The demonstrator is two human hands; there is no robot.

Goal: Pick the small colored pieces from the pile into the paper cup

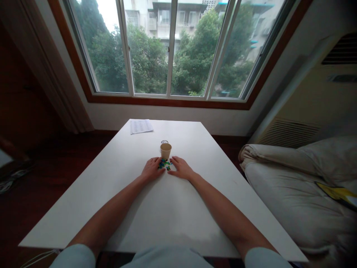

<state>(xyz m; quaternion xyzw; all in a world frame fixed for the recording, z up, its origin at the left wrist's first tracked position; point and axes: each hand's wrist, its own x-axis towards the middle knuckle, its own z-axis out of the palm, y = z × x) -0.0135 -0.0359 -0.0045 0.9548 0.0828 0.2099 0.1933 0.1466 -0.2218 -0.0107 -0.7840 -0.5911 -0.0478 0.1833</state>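
Note:
Several small blue, green and dark pieces (165,163) lie in a loose pile on the white table (173,208); they are too small to name. My left hand (152,168) rests at the pile's left side with its fingers stretched out. From the right, my right hand (182,168) borders the same pile, thumb and fingers apart. Right behind the pile a tan cup (166,150) stands upright with its mouth up. What the cup holds cannot be made out.
A thin ring-shaped thing (164,142) lies just behind the cup. Printed paper sheets (141,126) are at the table's far left corner. Beyond the table is a wide window (169,48). A bed or sofa with pale bedding (287,182) stands at the right.

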